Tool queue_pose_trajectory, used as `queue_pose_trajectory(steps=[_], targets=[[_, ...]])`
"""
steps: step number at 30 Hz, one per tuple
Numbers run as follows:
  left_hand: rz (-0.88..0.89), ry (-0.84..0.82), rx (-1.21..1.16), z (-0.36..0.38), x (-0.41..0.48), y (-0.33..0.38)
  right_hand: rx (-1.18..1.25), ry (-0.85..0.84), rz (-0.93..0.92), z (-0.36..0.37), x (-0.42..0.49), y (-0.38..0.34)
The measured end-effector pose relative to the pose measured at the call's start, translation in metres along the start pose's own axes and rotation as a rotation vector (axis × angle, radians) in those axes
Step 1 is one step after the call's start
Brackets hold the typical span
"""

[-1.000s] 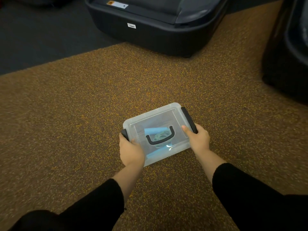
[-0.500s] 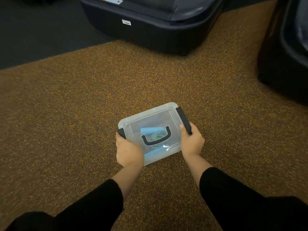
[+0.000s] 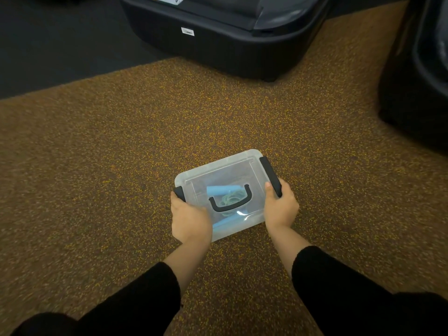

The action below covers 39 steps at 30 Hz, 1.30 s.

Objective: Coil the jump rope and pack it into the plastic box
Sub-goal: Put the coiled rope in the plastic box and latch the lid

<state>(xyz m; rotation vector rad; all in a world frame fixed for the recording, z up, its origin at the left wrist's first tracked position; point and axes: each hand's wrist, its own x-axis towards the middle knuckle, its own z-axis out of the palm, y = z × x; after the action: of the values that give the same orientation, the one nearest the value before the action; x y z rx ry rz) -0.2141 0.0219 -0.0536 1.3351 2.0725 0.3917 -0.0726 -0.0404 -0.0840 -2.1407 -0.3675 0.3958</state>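
Note:
A clear plastic box (image 3: 218, 170) with its lid on lies on the speckled brown floor, a black carry handle (image 3: 230, 201) flat on top. Through the lid I see the jump rope (image 3: 229, 198) coiled inside, pale green cord with light blue handles. My left hand (image 3: 189, 219) grips the box's left side over the black latch (image 3: 180, 194). My right hand (image 3: 280, 207) grips the right side, thumb on the lid and fingers on the black latch (image 3: 270, 173).
A large black machine base (image 3: 218, 42) stands on the floor beyond the box. Another black unit (image 3: 417, 76) rises at the right edge. Dark flooring (image 3: 60, 44) borders the brown mat at the upper left.
Both hands have stayed on the box's sides. My right hand has slid a little further along the right latch. The view has shifted slightly.

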Motion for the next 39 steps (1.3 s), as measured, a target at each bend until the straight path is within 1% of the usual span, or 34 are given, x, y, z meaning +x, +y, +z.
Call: queue_pose_trajectory(steps=[3,8,13,19,23,29,35,39], targets=[[0.02,-0.009,-0.013,0.001,0.006,0.002,0.053,0.028,0.037,-0.004,-0.005,0.002],[0.154,-0.082,0.032,0.016,-0.001,0.03,0.13,0.144,0.145,-0.028,0.006,0.008],[0.32,-0.158,0.071,0.049,-0.015,0.068,0.148,0.278,0.141,-0.066,0.035,0.016],[0.433,-0.223,0.081,0.079,-0.032,0.105,0.153,0.377,0.165,-0.098,0.059,0.022],[0.501,-0.235,0.09,0.094,-0.038,0.127,0.16,0.375,0.19,-0.109,0.073,0.027],[0.57,-0.282,0.135,0.112,-0.04,0.14,0.137,0.317,0.218,-0.116,0.093,0.039],[0.555,-0.312,0.148,0.124,-0.039,0.131,0.094,0.237,0.22,-0.119,0.109,0.046],[0.574,-0.293,0.174,0.124,-0.041,0.131,0.081,0.204,0.226,-0.12,0.11,0.05]])
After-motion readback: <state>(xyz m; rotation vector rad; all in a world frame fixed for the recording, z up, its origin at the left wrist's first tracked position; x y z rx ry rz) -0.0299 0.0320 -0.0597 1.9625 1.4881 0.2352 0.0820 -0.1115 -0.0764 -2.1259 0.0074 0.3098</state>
